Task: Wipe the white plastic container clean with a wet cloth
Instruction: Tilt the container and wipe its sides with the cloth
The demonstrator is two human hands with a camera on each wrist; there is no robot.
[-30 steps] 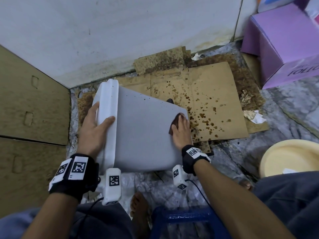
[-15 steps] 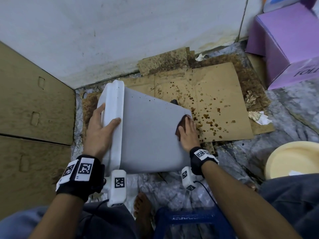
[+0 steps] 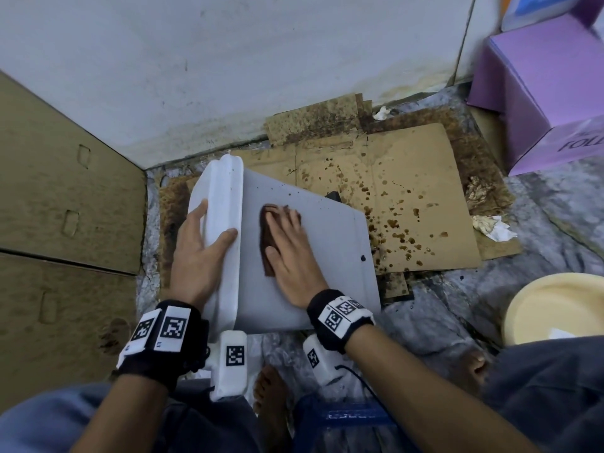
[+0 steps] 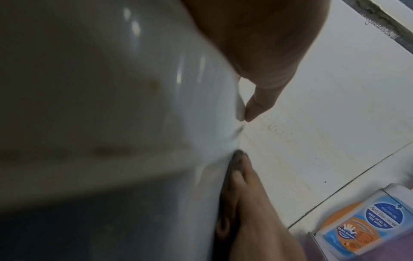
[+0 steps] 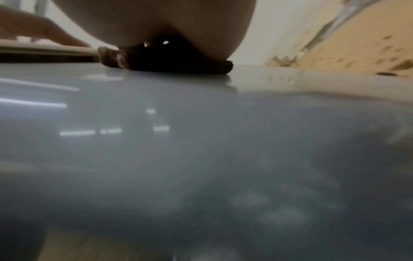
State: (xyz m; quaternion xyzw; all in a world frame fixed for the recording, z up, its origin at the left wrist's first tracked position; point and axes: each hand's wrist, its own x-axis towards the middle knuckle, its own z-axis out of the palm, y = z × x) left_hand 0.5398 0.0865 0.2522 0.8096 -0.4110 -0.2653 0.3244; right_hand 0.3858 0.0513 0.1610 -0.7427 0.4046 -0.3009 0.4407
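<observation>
The white plastic container [image 3: 327,256] lies on its side on the floor, its thick rim to the left and one broad flat wall facing up. My left hand [image 3: 199,243] grips that rim, thumb on the near face and fingers wrapped over the far edge. My right hand [image 3: 287,243] lies flat with straight fingers on a dark brown cloth [image 3: 266,243], pressing it against the upper wall close to the rim. In the right wrist view the cloth [image 5: 165,65] sits squashed under the palm on the glossy container wall [image 5: 201,141]. The left wrist view shows the container [image 4: 111,106] blurred.
Stained cardboard [image 3: 408,197] covers the floor right of the container. A purple box [image 3: 539,93] stands at the far right, a pale yellow bowl [image 3: 555,305] near my right knee. Large cardboard panels [image 3: 65,207] line the left. A white wall [image 3: 261,60] is straight ahead.
My right hand has slid the cloth leftward across the container wall, from its right edge to near the rim. The left hand keeps its grip on the rim.
</observation>
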